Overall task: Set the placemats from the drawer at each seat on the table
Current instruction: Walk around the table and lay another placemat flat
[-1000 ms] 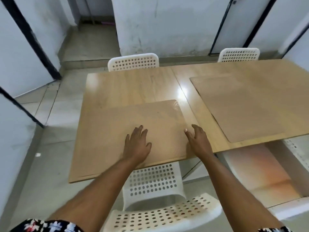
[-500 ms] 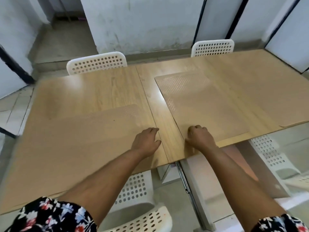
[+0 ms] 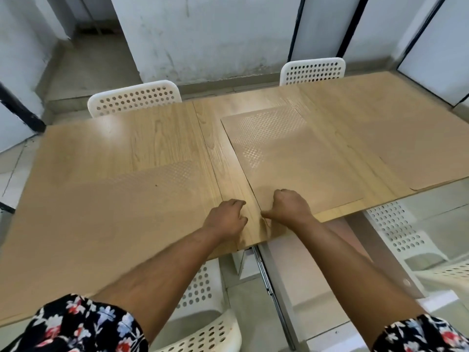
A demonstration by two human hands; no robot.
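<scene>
Three tan placemats with a dotted texture lie on the wooden table [image 3: 157, 133]. The left placemat [image 3: 121, 199] covers the near left seat's spot. The middle placemat [image 3: 291, 161] lies at an angle right of the table's seam. The right placemat [image 3: 411, 143] hangs slightly over the near edge. My right hand [image 3: 286, 207] is a fist on the middle placemat's near left corner, thumb pinched at its edge. My left hand [image 3: 225, 219] rests with curled fingers on the bare strip between the left and middle placemats, holding nothing.
White perforated chairs stand at the far side, one at the left [image 3: 134, 97] and one at the right [image 3: 313, 71]. Two more are on my side, one below me [image 3: 203, 334] and one to the right [image 3: 396, 232]. An open drawer with a metal rail [image 3: 266, 275] sticks out under the table's near edge.
My view has swung right from the left placemat to the middle one. My right hand left the left placemat and closed on the middle placemat's corner. My left hand curled and slid right.
</scene>
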